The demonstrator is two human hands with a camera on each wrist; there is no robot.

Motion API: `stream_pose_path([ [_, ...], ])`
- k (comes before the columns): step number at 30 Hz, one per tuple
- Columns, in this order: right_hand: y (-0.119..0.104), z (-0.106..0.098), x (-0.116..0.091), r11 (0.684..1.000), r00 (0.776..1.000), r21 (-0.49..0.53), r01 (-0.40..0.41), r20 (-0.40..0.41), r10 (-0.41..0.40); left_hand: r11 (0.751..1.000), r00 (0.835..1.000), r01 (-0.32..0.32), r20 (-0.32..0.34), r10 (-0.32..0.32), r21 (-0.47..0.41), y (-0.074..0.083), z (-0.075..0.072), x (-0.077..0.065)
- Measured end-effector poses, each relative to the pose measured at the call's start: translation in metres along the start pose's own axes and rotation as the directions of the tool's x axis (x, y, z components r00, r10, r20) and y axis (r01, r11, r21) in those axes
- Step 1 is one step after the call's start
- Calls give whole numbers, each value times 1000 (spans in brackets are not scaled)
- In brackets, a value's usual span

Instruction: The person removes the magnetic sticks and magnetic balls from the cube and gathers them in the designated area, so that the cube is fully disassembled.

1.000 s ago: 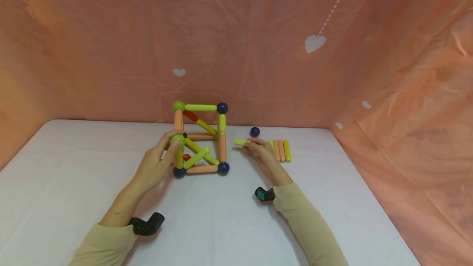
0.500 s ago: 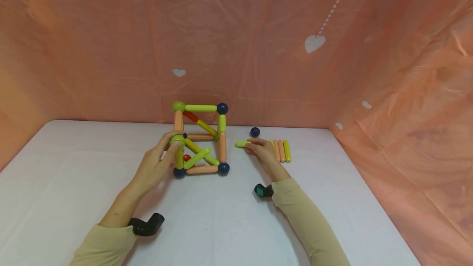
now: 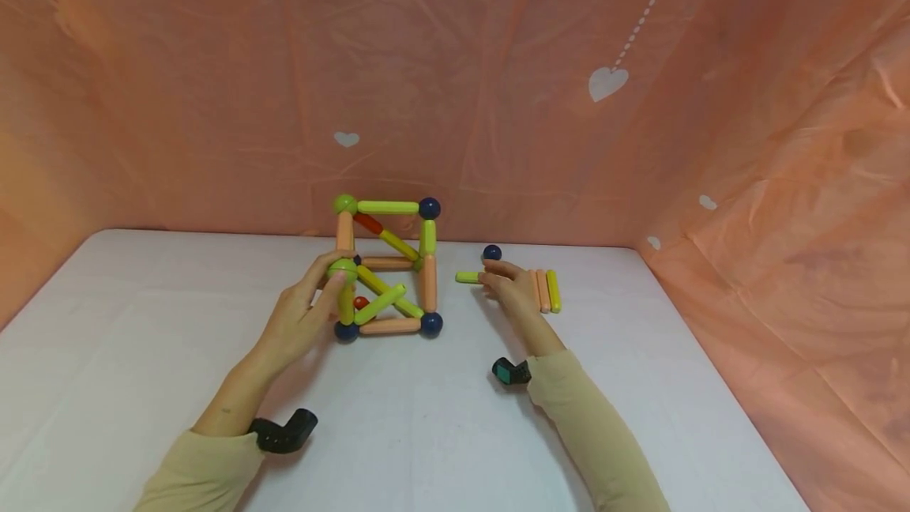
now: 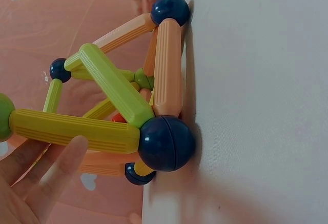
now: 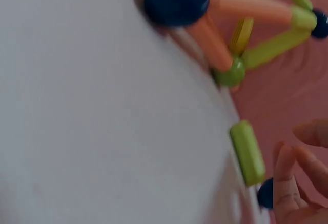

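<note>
Pinching with the left hand [image 3: 302,314] the upright yellow ribbed plastic rod [image 4: 77,130] at the near-left corner of the multicoloured plastic ball-and-rod frame [image 3: 380,304], just below a light-green plastic ball [image 3: 343,270]. Right of the frame, holding the right hand [image 3: 515,291] with fingers parted, just beside a light-green plastic rod [image 3: 468,277]. Also seen right of the frame: peach plastic rods [image 3: 543,291], a yellow plastic rod [image 3: 554,291], a dark-blue plastic ball [image 3: 492,252].
</note>
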State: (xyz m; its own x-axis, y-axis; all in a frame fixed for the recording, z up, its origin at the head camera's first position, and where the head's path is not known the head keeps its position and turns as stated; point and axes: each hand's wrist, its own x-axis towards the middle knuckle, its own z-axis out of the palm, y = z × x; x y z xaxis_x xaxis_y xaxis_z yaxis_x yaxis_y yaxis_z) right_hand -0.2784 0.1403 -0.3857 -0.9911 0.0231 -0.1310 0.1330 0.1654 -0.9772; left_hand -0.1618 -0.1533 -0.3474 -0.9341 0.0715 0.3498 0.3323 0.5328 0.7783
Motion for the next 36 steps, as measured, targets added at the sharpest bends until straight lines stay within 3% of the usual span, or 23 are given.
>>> stream_pose_path([
  [4,-7,4,-12,997,996,-30,76,40,-75,1000,1000,1,1,-1,-1,0,0,-1],
  [8,-13,13,-25,988,978,31,151,141,-154,1000,1000,0,-2,0,10,-1,0,-1],
  [14,-19,31,-39,981,948,110,160,259,-184,1000,1000,7,7,-7,8,-3,2,0],
  [18,-22,46,-46,983,920,115,142,352,-174,1000,1000,5,2,-5,0,-3,2,0],
  [21,-24,56,-49,981,893,86,173,406,-193,1000,1000,1,1,-1,0,-4,2,1],
  [24,-25,65,-50,974,876,52,219,429,-220,1000,1000,0,3,0,8,-5,3,2],
  [28,-26,73,-50,967,871,14,254,432,-235,1000,1000,3,3,-3,10,-5,4,2],
  [36,-21,71,-53,948,850,-22,319,449,-275,1000,1000,10,21,-9,-26,-3,6,2],
])
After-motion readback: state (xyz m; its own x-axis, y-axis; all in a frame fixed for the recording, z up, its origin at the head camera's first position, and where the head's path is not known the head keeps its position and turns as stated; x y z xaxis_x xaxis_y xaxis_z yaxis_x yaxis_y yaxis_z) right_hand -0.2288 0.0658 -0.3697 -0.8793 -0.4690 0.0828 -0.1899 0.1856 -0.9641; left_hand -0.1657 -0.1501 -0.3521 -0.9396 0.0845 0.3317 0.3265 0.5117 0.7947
